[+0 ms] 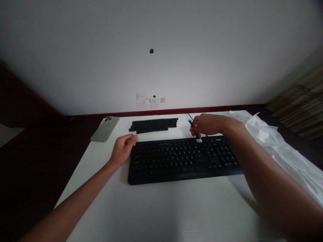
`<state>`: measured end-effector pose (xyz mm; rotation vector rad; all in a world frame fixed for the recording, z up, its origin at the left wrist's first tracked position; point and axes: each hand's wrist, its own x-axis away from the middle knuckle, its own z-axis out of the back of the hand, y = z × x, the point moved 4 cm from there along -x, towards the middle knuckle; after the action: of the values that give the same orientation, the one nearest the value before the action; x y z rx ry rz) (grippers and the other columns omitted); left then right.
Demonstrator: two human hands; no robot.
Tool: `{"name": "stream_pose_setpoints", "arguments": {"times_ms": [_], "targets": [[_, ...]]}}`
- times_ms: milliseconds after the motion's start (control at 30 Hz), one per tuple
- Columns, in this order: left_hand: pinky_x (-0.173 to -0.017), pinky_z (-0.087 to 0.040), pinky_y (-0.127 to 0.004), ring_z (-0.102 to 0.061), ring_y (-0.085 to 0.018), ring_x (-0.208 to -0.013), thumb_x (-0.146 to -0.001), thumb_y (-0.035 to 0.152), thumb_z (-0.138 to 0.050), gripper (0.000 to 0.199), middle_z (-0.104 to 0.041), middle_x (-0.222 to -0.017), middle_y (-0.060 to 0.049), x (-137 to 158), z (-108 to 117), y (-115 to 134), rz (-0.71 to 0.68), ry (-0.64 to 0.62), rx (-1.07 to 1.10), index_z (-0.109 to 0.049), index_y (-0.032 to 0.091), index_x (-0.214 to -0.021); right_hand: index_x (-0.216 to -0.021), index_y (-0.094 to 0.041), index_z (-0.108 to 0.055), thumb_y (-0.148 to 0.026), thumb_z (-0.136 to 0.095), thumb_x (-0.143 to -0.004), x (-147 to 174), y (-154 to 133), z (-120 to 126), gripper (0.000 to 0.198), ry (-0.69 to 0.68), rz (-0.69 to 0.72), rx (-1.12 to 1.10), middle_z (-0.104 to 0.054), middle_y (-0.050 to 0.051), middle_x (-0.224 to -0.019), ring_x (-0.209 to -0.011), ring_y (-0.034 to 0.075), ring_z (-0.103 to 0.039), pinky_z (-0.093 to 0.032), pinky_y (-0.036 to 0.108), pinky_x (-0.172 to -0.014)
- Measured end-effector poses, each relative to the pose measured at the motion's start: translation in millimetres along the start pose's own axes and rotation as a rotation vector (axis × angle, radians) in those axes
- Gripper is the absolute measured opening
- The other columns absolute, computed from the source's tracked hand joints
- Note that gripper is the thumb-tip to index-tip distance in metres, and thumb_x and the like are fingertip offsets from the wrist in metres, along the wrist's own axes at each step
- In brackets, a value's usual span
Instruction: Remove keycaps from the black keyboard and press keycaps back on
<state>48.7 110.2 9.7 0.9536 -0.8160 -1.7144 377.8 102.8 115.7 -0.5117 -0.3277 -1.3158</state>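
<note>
A black computer keyboard (161,175) lies flat on the white table, and many of its key places look bare of keycaps. At its far left corner my left hand (123,148) is closed, thumb and fingers pinched at the edge. My right hand (202,123) grips a small brush (199,139) with a blue handle and pale bristles. The bristles point down and meet the far edge of the keyboard, right of its middle. Behind the keyboard, black keycaps (153,125) sit in tidy rows.
A phone (104,130) lies face down at the table's far left edge. Crumpled white plastic sheeting (267,134) covers the right side of the white table (151,211). A thin cable (189,116) runs behind my right hand. Wall sockets (157,100) and a curtain (300,101) are beyond.
</note>
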Motion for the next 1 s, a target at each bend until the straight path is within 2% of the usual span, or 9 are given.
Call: {"name": "stream_pose_setpoints", "arguments": {"times_ms": [200, 333, 500, 700, 800, 867, 933, 1000], "targets": [[-0.054, -0.030, -0.025, -0.039, -0.011, -0.054, -0.096, 0.045, -0.053, 0.045, -0.040, -0.055, 0.004, 0.3, 0.1, 1.0, 0.010, 0.013, 0.011, -0.048, 0.018, -0.061, -0.080, -0.021, -0.079, -0.034, -0.054, -0.087, 2.0, 2.1, -0.9, 0.028, -0.012, 0.016, -0.009, -0.078, 0.008, -0.081, -0.073, 0.023, -0.069, -0.047, 0.036, -0.066], [-0.053, -0.030, -0.025, -0.038, -0.011, -0.054, -0.096, 0.045, -0.053, 0.044, -0.039, -0.055, 0.003, -0.2, -0.2, 1.1, 0.011, 0.008, 0.010, -0.048, 0.019, -0.061, -0.084, -0.020, -0.078, -0.025, -0.054, -0.084, 3.9, -3.0, -3.3, 0.025, -0.090, 0.088, -0.087, -0.078, 0.006, -0.080, -0.075, 0.022, -0.071, -0.049, 0.035, -0.071], [-0.054, -0.031, -0.025, -0.039, -0.012, -0.054, -0.096, 0.044, -0.053, 0.043, -0.041, -0.056, 0.003, -0.7, -0.2, -1.0, -0.003, -0.002, 0.003, -0.049, 0.019, -0.062, -0.081, -0.021, -0.079, -0.026, -0.058, -0.081, 0.2, 2.4, 2.5, 0.022, 0.035, 0.090, -0.088, -0.079, 0.005, -0.080, -0.076, 0.023, -0.071, -0.050, 0.036, -0.071], [-0.052, -0.029, -0.025, -0.038, -0.011, -0.053, -0.096, 0.043, -0.053, 0.043, -0.040, -0.055, 0.003, -0.6, -0.6, -0.5, 0.006, -0.006, 0.005, -0.048, 0.019, -0.061, -0.087, -0.023, -0.081, -0.028, -0.062, -0.078, 10.0, -1.8, -3.2, 0.021, -0.165, 0.165, -0.198, -0.079, 0.004, -0.080, -0.073, 0.022, -0.070, -0.051, 0.033, -0.064], [-0.051, -0.029, -0.025, -0.038, -0.011, -0.052, -0.095, 0.044, -0.053, 0.043, -0.040, -0.054, 0.003, -0.8, -1.0, 0.0, -0.001, -0.010, -0.004, -0.049, 0.019, -0.060, -0.088, -0.022, -0.081, -0.029, -0.065, -0.076, 13.3, -4.7, -7.8, 0.021, -0.246, 0.129, -0.201, -0.079, 0.005, -0.081, -0.073, 0.022, -0.069, -0.050, 0.032, -0.061], [-0.051, -0.029, -0.025, -0.037, -0.011, -0.051, -0.095, 0.044, -0.053, 0.043, -0.040, -0.054, 0.003, -1.1, -0.9, -0.3, -0.003, -0.005, -0.014, -0.049, 0.019, -0.060, -0.086, -0.020, -0.081, -0.028, -0.066, -0.074, 12.3, -6.0, -12.4, 0.021, -0.311, 0.115, -0.189, -0.079, 0.006, -0.081, -0.074, 0.023, -0.070, -0.050, 0.032, -0.062], [-0.051, -0.029, -0.025, -0.038, -0.011, -0.051, -0.095, 0.043, -0.053, 0.043, -0.041, -0.053, 0.003, -1.3, -0.7, -1.1, 0.001, -0.001, -0.023, -0.049, 0.019, -0.060, -0.087, -0.020, -0.081, -0.028, -0.066, -0.073, 10.7, -7.2, -15.5, 0.022, -0.362, 0.165, -0.207, -0.079, 0.006, -0.084, -0.080, 0.023, -0.071, -0.051, 0.033, -0.067], [-0.051, -0.029, -0.025, -0.038, -0.011, -0.052, -0.095, 0.044, -0.053, 0.043, -0.041, -0.054, 0.003, -1.3, -0.8, -1.9, 0.004, -0.004, -0.023, -0.049, 0.019, -0.060, -0.088, -0.021, -0.082, -0.028, -0.067, -0.073, 9.4, -4.9, -15.5, 0.022, -0.360, 0.197, -0.221, -0.080, 0.005, -0.087, -0.084, 0.024, -0.072, -0.052, 0.033, -0.070]]}}
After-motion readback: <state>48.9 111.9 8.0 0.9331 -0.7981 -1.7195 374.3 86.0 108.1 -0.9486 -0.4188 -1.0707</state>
